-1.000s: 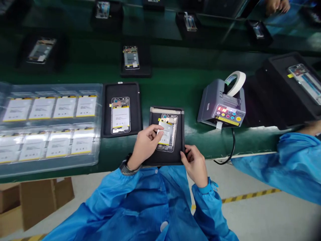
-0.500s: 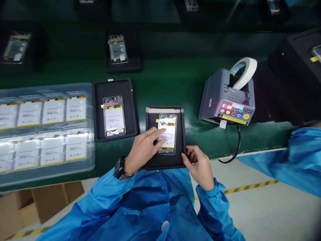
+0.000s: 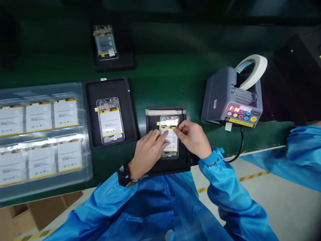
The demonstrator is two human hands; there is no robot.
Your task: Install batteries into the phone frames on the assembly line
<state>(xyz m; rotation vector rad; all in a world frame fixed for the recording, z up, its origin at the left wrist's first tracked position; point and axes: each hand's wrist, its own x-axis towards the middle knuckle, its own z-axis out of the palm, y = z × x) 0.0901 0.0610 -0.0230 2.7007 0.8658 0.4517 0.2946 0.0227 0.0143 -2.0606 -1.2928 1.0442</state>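
Note:
In front of me an opened phone (image 3: 170,154) lies in a black tray (image 3: 154,169), its white battery (image 3: 173,146) edged in yellow and its circuit board bare at the top. My left hand (image 3: 148,150) comes in from the left, with index finger and thumb apart and resting on the battery. Over the phone's upper right side is my right hand (image 3: 194,138). Its thumb and index finger are pinched together by the top edge of the battery; what lies between them is too small to make out.
On the left a clear plastic tray (image 3: 87,160) holds several batteries. A second opened phone (image 3: 110,122) lies in its own black tray, a third (image 3: 105,42) farther back. A tape dispenser (image 3: 218,97) with a white roll stands right. Another person's blue sleeve (image 3: 303,150) shows at the right.
My right hand has moved from the tray's lower right edge up to the phone's upper right side and closed to a pinch. My left hand stays on the battery. The view has shifted slightly.

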